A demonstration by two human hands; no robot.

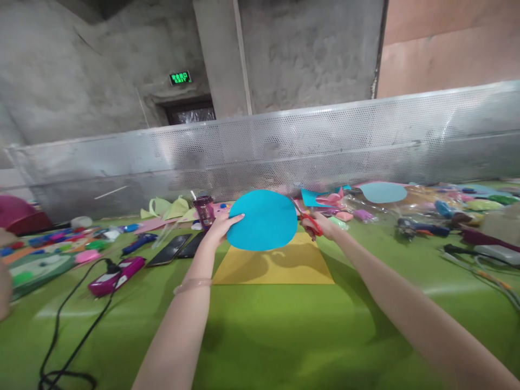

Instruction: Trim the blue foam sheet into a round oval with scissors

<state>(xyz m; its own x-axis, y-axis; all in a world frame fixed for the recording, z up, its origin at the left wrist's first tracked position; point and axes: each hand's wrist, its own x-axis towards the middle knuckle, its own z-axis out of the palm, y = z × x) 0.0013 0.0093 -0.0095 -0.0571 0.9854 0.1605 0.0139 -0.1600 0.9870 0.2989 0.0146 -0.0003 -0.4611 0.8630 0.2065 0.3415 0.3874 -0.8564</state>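
My left hand pinches the left edge of a rounded blue sheet of paper, thumb on its front face. The sheet is held up off the table, facing me. My right hand is closed round the red handles of a pair of scissors. Their blades point up and left, close by the sheet's right edge; whether they touch it I cannot tell. Beneath lies a yellow sheet flat on the green table, with shadows across it.
A purple cup with a straw stands left of the sheet, near dark phones. A magenta power strip trails a black cable. Glue guns, clay packets and paper scraps lie on both sides. A perforated metal panel borders the back.
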